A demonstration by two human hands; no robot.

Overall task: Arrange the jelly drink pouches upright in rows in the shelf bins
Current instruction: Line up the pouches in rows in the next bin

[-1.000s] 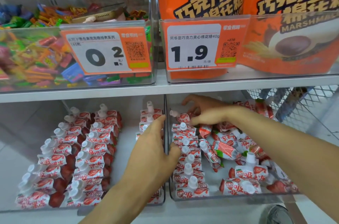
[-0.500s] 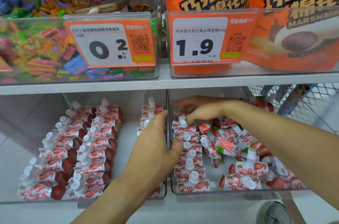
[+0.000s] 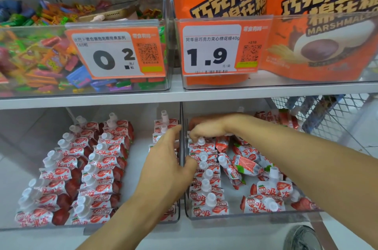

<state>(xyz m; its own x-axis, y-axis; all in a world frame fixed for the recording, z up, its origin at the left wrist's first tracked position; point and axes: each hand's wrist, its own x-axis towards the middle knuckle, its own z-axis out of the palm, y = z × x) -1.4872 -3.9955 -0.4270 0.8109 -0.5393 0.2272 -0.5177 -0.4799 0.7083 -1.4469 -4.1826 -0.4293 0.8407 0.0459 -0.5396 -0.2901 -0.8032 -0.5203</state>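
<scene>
1. On the lower shelf [image 3: 184, 235] I saw two clear bins side by side: left bin [image 3: 122, 227] and right bin [image 3: 255, 218].
2. Left bin held two tidy upright rows of jelly drink pouches [image 3: 98, 170], plus a third row against its right wall, mostly hidden by my arm.
3. Right bin held one upright row [image 3: 205, 186] along its left wall; loose pouches [image 3: 263, 190] lay jumbled beside it.
4. Left hand [image 3: 163, 166] straddled the divider between bins, fingers relaxed and spread, thumb touching the right bin's row; it gripped nothing.
5. Right hand [image 3: 206, 128] was at the back of that row, fingers curled down onto the rearmost pouch [image 3: 201, 143]; I judged it pinched.
</scene>
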